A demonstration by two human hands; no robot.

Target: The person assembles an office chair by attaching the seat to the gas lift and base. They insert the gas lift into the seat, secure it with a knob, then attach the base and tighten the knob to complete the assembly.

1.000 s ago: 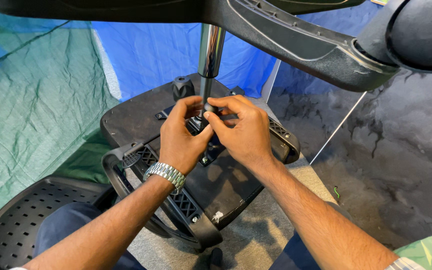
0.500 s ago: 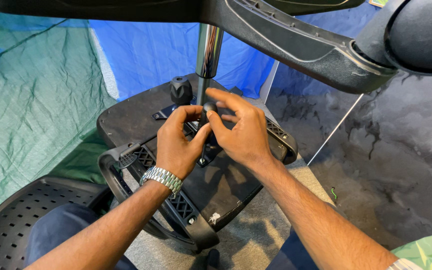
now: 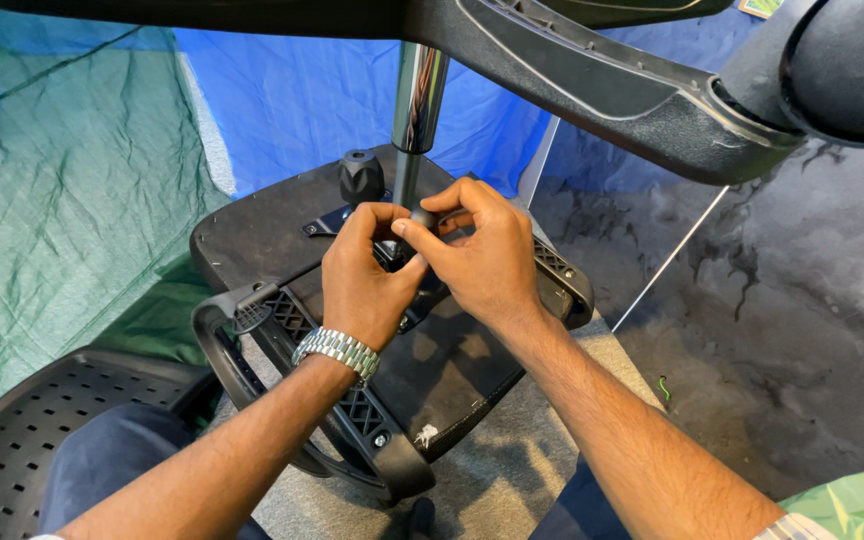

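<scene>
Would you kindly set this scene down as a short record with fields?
setting: blue and green tarpaulin backdrop
main thing: upturned black office chair seat with a chrome gas-lift column
left hand: pinching at the column's foot, steel wristwatch on the wrist
right hand: fingertips on a small dark part there
nearby: black round knob, black star-shaped chair base overhead

Bare forearms — a silver link wristwatch (image 3: 336, 351) on the left wrist, dark blue trousers (image 3: 117, 465) below.

A makeshift workshop floor: green tarp (image 3: 62, 200) and blue tarp (image 3: 292, 100) surround an upturned office chair seat (image 3: 252, 230)
</scene>
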